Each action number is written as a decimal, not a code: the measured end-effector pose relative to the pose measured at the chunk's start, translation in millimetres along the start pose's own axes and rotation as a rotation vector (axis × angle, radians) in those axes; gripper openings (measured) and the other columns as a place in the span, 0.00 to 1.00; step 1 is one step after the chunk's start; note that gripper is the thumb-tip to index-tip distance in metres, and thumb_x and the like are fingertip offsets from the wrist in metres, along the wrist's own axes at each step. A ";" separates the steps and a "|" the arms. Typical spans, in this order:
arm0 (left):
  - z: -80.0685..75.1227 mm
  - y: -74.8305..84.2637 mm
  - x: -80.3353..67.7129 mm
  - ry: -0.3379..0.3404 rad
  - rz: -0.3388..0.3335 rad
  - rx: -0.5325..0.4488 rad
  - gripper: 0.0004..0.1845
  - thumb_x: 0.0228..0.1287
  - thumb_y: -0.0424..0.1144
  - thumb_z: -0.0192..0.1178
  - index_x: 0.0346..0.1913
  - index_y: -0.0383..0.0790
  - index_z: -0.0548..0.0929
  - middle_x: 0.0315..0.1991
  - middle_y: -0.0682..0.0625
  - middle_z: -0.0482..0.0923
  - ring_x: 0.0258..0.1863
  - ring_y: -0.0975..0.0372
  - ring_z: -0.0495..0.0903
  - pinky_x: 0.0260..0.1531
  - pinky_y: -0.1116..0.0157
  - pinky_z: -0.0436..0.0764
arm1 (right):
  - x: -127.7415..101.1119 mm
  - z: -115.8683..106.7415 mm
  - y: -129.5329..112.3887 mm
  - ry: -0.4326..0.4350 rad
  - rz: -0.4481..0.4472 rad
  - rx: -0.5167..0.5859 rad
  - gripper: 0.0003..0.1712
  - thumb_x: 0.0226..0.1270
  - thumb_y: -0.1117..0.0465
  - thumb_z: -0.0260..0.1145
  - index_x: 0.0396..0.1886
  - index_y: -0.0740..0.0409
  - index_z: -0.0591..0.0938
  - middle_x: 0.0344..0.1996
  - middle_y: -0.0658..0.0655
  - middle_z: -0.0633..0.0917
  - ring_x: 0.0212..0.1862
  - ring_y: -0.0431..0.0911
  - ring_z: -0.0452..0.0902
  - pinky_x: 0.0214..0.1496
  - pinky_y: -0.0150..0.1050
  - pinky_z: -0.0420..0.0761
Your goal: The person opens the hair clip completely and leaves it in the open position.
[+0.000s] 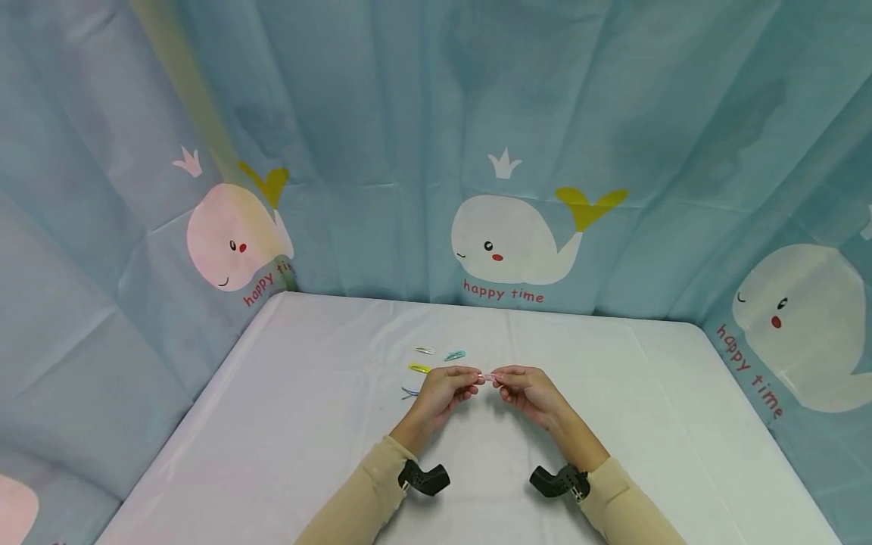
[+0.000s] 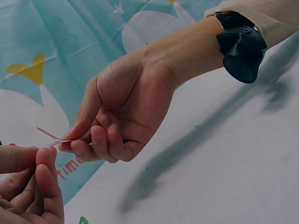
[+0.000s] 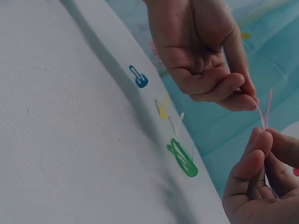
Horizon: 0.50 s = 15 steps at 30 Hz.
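In the head view, a pink snap hair clip (image 1: pixel 487 377) is held between both hands above the white table. My left hand (image 1: pixel 444 392) pinches one end between thumb and fingertips. The opposite end is pinched by my right hand (image 1: pixel 533 393). From the right wrist, the hair clip (image 3: pixel 267 109) shows its two prongs spread apart; the left hand (image 3: pixel 205 60) grips one prong's tip, while the right hand (image 3: pixel 261 182) holds the joined base. Fingertips partly hide the clip (image 2: pixel 50 140) in the left wrist view.
Left of the hands lie a white clip (image 1: pixel 424 350), a teal-green clip (image 1: pixel 455 356), a yellow clip (image 1: pixel 419 368) and a blue clip (image 1: pixel 410 392). A whale-print curtain (image 1: pixel 381 242) hangs behind the table (image 1: pixel 286 424). Each wrist wears a black camera (image 1: pixel 424 479).
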State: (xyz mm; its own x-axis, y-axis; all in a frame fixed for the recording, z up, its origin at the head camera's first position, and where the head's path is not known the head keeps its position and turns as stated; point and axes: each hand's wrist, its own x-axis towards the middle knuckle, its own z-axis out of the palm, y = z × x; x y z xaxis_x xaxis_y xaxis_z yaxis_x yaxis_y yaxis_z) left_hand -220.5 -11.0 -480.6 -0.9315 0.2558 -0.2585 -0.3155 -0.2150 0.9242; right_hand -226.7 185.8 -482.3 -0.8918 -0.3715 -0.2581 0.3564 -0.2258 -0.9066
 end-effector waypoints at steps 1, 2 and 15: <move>-0.2 -0.3 0.2 0.003 0.000 0.007 0.19 0.66 0.32 0.60 0.55 0.20 0.77 0.30 0.54 0.86 0.26 0.70 0.79 0.29 0.76 0.78 | 0.2 0.3 -0.1 0.003 -0.001 -0.007 0.08 0.69 0.67 0.61 0.33 0.56 0.86 0.26 0.48 0.85 0.25 0.36 0.76 0.30 0.28 0.78; -0.5 -0.5 0.3 0.005 0.000 0.013 0.19 0.66 0.32 0.60 0.55 0.21 0.78 0.31 0.54 0.86 0.26 0.70 0.79 0.29 0.76 0.78 | 0.5 0.3 0.0 0.005 -0.002 -0.012 0.08 0.69 0.67 0.61 0.33 0.56 0.86 0.25 0.48 0.85 0.25 0.36 0.76 0.30 0.28 0.78; -2.3 -3.5 0.4 0.059 0.045 0.097 0.13 0.63 0.31 0.63 0.47 0.26 0.84 0.28 0.54 0.85 0.25 0.69 0.80 0.30 0.74 0.80 | 7.3 -2.5 2.7 0.089 0.034 -0.062 0.05 0.66 0.67 0.64 0.32 0.58 0.85 0.25 0.50 0.86 0.25 0.37 0.77 0.31 0.28 0.79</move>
State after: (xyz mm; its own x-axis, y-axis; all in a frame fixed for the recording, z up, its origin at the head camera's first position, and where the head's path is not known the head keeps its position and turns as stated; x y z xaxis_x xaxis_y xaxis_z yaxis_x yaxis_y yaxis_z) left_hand -220.2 -12.3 -484.6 -0.9542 0.1918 -0.2295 -0.2567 -0.1317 0.9575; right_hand -232.9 184.8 -487.5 -0.9017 -0.2961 -0.3150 0.3713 -0.1571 -0.9151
